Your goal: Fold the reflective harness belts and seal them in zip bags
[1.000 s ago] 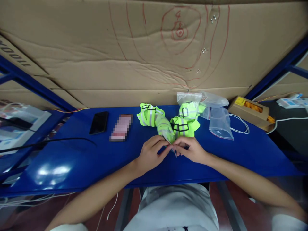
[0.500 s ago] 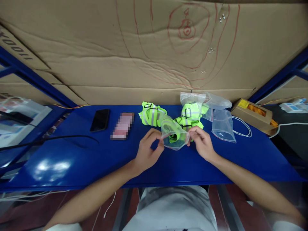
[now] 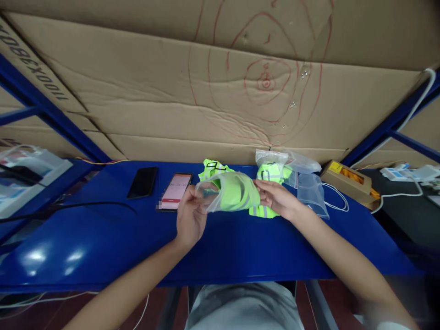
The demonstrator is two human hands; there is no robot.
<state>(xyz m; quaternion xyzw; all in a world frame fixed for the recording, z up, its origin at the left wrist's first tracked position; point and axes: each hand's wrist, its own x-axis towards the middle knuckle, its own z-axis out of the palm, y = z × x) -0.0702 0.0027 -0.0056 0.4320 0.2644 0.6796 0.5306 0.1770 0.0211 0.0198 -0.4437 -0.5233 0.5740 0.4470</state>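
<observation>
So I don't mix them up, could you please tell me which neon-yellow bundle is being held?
The bagged bundle held between the left hand and the right hand; the other bundles, one also bagged, lie on the blue table.

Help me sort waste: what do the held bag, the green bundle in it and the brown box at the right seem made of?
Held bag: probably thin plastic, translucent and smooth-looking; green shows through.
Green bundle: apparently fabric, bright with greyish bands; it curls softly, weave too blurred to tell.
Brown box: likely cardboard, matt, flat-faced with a window.
</observation>
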